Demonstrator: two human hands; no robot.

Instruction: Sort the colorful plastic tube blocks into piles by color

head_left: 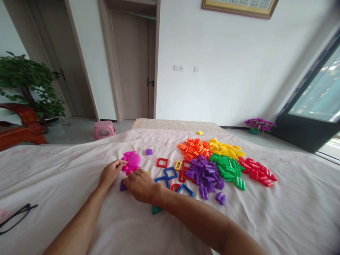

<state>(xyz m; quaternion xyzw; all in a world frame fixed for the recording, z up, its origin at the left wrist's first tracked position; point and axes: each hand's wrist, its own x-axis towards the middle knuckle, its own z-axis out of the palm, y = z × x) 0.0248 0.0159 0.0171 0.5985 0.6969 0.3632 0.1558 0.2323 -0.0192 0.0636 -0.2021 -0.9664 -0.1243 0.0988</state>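
Note:
A bright pink flower-shaped plastic piece [132, 160] lies on the tablecloth in front of me. My left hand [113, 171] pinches its left edge between thumb and fingers. Close below it, my right hand [142, 186] is bent with its fingers curled downward at the piece's lower edge; whatever they grip is hidden. A purple block [123, 185] shows beside the right fingertips. Another purple block [149, 152] lies beyond, to the right of the flower piece. Blue square frames [170, 173] and a red frame [162, 162] are just right of my right hand.
Heaps of orange [195, 148], yellow [225, 148], green [227, 166], red [257, 171] and purple blocks [205, 171] cover the table's right side. A green piece [156, 209] is partly under my right forearm. Black-framed glasses [17, 219] lie at left. A pink stool [104, 130] stands beyond.

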